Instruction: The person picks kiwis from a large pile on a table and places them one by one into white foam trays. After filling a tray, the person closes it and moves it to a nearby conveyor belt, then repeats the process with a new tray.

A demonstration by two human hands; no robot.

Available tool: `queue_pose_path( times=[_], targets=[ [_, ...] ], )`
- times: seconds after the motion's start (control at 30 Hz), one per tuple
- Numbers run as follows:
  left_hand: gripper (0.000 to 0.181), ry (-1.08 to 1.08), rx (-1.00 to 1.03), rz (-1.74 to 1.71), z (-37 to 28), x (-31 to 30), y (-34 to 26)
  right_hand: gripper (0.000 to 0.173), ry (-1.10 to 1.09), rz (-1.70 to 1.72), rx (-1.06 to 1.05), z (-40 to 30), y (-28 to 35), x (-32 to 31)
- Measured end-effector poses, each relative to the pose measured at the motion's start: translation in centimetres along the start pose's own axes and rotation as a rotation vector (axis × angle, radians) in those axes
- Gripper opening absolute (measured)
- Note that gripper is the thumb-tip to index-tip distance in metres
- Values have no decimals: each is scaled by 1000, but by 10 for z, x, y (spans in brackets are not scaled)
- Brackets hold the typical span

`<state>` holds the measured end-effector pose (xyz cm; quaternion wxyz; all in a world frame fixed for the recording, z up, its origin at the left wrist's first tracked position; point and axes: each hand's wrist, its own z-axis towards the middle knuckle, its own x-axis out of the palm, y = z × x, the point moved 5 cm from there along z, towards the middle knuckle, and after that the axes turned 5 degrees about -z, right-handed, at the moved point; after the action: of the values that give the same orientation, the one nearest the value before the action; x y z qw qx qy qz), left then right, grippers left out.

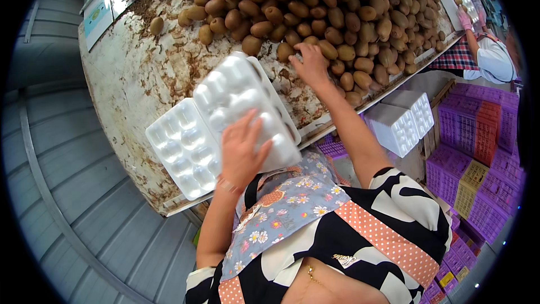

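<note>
My left hand (242,147), slightly blurred, rests spread on top of a white moulded tray (236,88) that lies tilted near the table's front edge. Under that tray's right side shows the rim of another white tray (270,78), with dark brown shapes between the two. A second cupped tray (183,152), its hollows bare, lies to the left. Fingers apart, my right hand (311,65) reaches to the near edge of a large heap of kiwifruit (337,12). Its fingertips are close to one kiwifruit (285,52); whether they touch it is unclear.
The worn white tabletop (114,93) bears brown debris. Stacked white trays (398,122) stand below the table's edge at right, near purple crates (462,122). At far right, a co-worker's pink-gloved hand (464,19) is at a tray of kiwifruit (453,2). Metal panelling (76,177) lies at left.
</note>
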<state>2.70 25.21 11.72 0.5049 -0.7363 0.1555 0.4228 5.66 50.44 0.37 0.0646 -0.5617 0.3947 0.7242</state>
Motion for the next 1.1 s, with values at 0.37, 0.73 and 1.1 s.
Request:
queue_pose_path(
  times=[0.37, 0.73, 1.1],
  targets=[
    [24, 161, 21, -286, 121, 24, 55, 29, 106, -180, 38, 62, -19, 42],
    [78, -110, 211, -44, 281, 60, 81, 43, 253, 136, 462, 6, -23, 36],
    [52, -297, 75, -385, 282, 40, 82, 45, 259, 308, 383, 27, -15, 27]
  ],
)
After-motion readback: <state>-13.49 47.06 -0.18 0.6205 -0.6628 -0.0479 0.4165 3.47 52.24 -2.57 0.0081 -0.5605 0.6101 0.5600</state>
